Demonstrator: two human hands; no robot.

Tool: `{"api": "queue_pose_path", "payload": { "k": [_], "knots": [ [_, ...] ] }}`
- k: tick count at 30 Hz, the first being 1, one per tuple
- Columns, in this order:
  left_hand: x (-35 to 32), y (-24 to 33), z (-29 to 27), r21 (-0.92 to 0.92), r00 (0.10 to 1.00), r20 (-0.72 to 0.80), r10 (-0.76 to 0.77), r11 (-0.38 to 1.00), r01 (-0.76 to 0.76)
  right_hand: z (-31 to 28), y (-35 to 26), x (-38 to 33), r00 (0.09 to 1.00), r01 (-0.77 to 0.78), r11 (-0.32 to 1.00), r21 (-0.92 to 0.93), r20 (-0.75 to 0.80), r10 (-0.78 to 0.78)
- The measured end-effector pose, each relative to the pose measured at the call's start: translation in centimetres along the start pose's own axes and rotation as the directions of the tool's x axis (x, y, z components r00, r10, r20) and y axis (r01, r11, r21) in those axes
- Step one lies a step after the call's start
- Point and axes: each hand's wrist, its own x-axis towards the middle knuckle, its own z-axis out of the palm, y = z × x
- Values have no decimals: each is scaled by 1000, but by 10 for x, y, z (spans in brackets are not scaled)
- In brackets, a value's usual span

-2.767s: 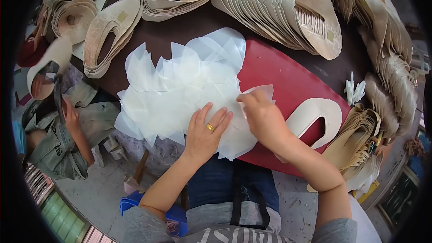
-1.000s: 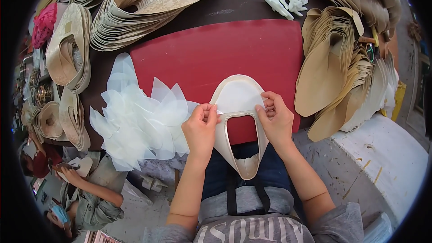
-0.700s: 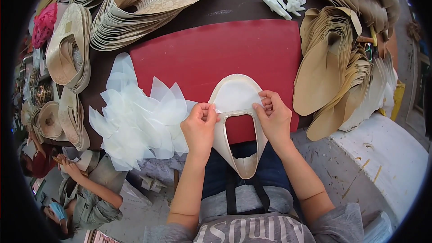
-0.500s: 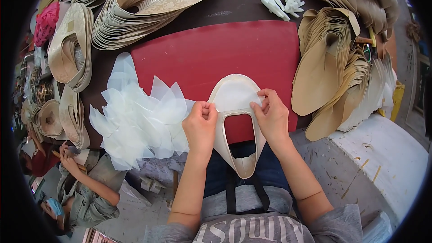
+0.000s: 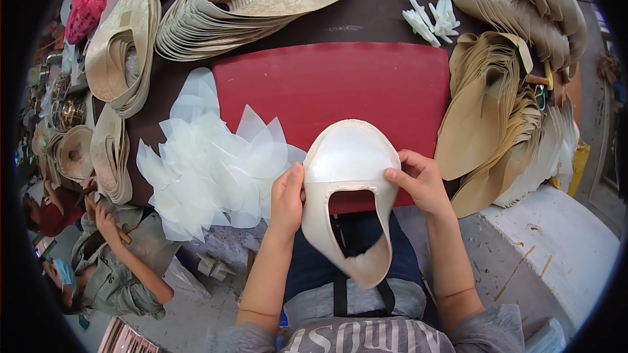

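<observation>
Between my hands is a cream shoe upper (image 5: 314,212), its rounded toe pointing away from me and its heel loop hanging toward my lap. A smooth white toe piece (image 5: 350,157) covers the inside of the toe. My left hand (image 5: 287,197) grips the upper's left edge, fingers partly hidden behind it. On the opposite edge my right hand (image 5: 418,180) pinches it, thumb on top and fingers beneath. Just left of my left hand lies a heap of translucent white cut pieces (image 5: 209,173).
A red mat (image 5: 333,85) lies on the dark table. Stacked shoe uppers (image 5: 216,33) stand at the far left, tan insole-shaped sheets (image 5: 471,124) at the right. White slender pieces (image 5: 432,23) lie at the back. A co-worker (image 5: 124,274) handles something at lower left.
The upper has come closer to me and tilted, and its white toe piece shows more fully. My hands have moved farther apart along its edges. The view has shifted slightly.
</observation>
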Motion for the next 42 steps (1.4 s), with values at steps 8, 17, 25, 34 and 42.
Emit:
{"api": "queue_pose_path", "payload": {
  "k": [8,17,25,34,42],
  "knots": [
    [-94,15,-92,-357,981,191,22,933,48,44,-59,-3,985,-138,890,435,157,76],
    [51,220,-258,965,573,-262,777,209,158,136,-123,144,488,758,281,-589,225,-843],
    [152,133,-310,918,592,10,806,-242,315,142,-166,177,612,621,349,-701,156,-775],
    [33,66,-243,927,635,58,770,195,-321,121,-185,61,637,615,-64,-786,544,-547],
    [-19,-17,-186,781,778,-43,626,507,-364,257,-44,36,387,922,128,-367,840,-380]
  ]
}}
